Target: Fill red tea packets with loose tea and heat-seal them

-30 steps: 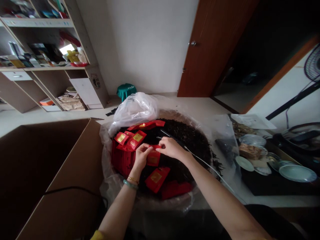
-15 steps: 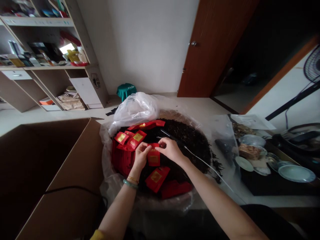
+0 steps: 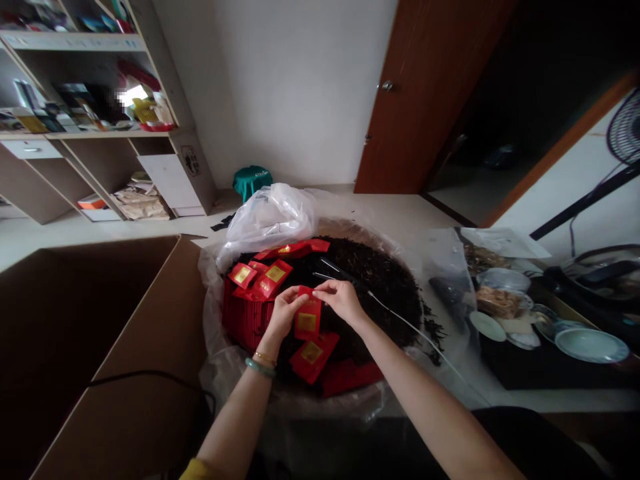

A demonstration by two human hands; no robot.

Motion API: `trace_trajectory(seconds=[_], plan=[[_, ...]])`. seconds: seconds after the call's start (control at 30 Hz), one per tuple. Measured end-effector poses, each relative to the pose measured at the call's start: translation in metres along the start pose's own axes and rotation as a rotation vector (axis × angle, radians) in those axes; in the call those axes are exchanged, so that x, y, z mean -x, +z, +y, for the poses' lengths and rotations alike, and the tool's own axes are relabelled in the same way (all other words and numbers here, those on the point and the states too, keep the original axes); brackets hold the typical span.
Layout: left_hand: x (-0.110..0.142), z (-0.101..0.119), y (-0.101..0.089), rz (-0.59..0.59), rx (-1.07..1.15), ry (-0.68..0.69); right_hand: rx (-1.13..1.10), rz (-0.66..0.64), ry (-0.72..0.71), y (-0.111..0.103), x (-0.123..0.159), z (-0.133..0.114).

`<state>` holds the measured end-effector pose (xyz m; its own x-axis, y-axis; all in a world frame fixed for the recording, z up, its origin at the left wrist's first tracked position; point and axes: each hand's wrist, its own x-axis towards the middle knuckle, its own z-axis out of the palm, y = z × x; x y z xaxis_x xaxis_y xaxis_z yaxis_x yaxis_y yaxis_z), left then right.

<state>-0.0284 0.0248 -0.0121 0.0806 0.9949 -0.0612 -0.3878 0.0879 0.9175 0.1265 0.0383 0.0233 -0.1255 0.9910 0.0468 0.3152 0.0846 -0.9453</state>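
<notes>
Pinched at its top edge between both hands is a small red packet with a gold label. My left hand grips its upper left corner, fingers closed. The upper right corner is in the fingertips of my right hand. Below them lies a large heap of dark tea leaves in a container lined with clear plastic. Further red packets rest to the left, beside a tight row of upright red packets. Another red packet lies just under the held one.
A black tool with metal prongs and a white cord lies on the leaves. An open cardboard box stands at left. Dishes and a dark tray are at right. Behind are a teal-covered stool and shelves.
The held packet has tilted slightly and its gold label has turned brighter. My right hand has shifted a little, its fingertips now closer to my left hand.
</notes>
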Motion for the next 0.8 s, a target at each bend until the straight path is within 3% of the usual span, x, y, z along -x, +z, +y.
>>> trace_trajectory(seconds=[0.1, 0.2, 0.33, 0.4, 0.53, 0.67, 0.8], plan=[[0.003, 0.001, 0.002, -0.14, -0.025, -0.147, -0.014, 0.039, -0.021, 0.002, 0.0, 0.0], [0.004, 0.0, 0.003, -0.147, -0.031, -0.228, 0.065, 0.026, -0.062, 0.0, -0.002, 0.002], [0.002, -0.004, 0.002, -0.076, -0.039, -0.216, 0.46, 0.187, -0.212, -0.015, -0.014, 0.007], [0.001, -0.004, 0.002, -0.053, -0.023, -0.19, 0.741, 0.266, -0.214, -0.023, -0.022, 0.01], [0.0, -0.004, 0.001, -0.044, -0.004, -0.147, 1.096, 0.141, -0.122, -0.03, -0.033, 0.017], [0.001, -0.002, 0.002, -0.033, 0.002, -0.133, 1.165, 0.065, -0.152, -0.028, -0.037, 0.022], [0.002, -0.001, 0.003, -0.03, 0.013, -0.137, 1.157, 0.077, -0.137, -0.033, -0.035, 0.026]])
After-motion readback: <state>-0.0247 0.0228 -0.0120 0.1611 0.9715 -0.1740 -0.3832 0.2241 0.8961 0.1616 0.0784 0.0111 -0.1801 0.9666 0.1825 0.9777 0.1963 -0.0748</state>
